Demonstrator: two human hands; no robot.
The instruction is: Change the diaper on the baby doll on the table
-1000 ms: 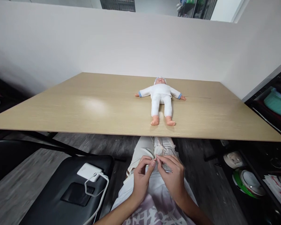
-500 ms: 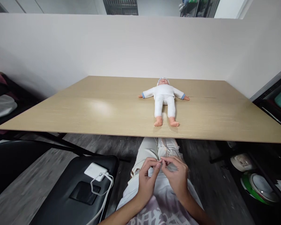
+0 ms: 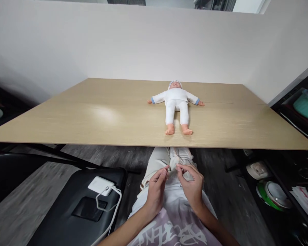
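Observation:
Above my lap, my left hand [image 3: 156, 192] is closed, with thumb and forefinger pinched together. My right hand [image 3: 191, 186] is held beside it in a similar pinch, a small gap between the two hands. Whether anything tiny is between the fingertips of either hand I cannot make out. Beyond my knees, a baby doll [image 3: 176, 102] lies on its back on the wooden table [image 3: 113, 133]. It wears a white suit with blue cuffs and a patterned cap; its arms are spread and its bare feet point toward me. Neither hand touches the doll.
To my left, a black chair seat [image 3: 59, 205] carries a white power bank [image 3: 100, 185] with a white cable [image 3: 115, 208] and a dark phone [image 3: 88, 208]. Dark shelves with dishes [image 3: 277, 194] stand on the right. A white wall [image 3: 154, 44] rises behind the table.
My hands, whose fingertips met half a second ago, have drawn slightly apart. The view has tilted down a little. The doll lies as before.

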